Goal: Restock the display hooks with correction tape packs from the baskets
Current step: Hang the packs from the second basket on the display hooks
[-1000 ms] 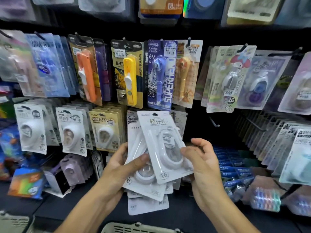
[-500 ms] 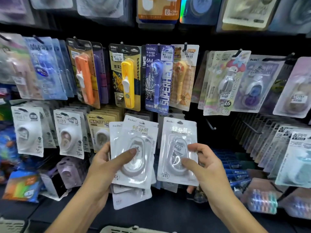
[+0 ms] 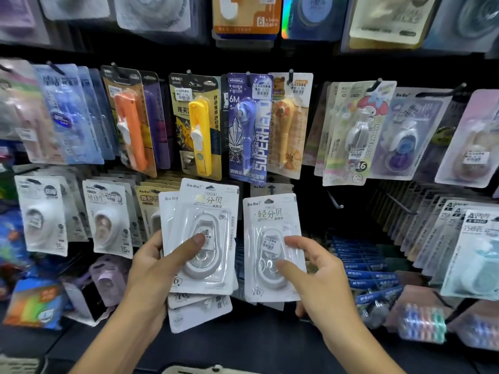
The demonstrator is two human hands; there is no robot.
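Dark pegboard fills the head view, crowded with hanging stationery cards. At about 6 o'clock the left hand [image 3: 151, 268] has its grip clamped on a fanned stack of packs [image 3: 201, 247], thumb pressed across the top blister. Just to its 3 o'clock, the right hand [image 3: 318, 276] pinches a single correction tape pack [image 3: 271, 247], held upright in front of hung cards of the same brand.

A bare hook [image 3: 334, 202] juts out at 1 o'clock of that pack; I judge it the likely peg. Risks: the small hang hole could miss the hook tip and the card buckle, or the fanned stack could slip (lower cards already splay out under the thumb). The superhero card [image 3: 249, 125] hangs close above, so lifting room is tight. Open dark space lies to the right of the pack. A basket rim [image 3: 189, 370] barely shows at the bottom edge.
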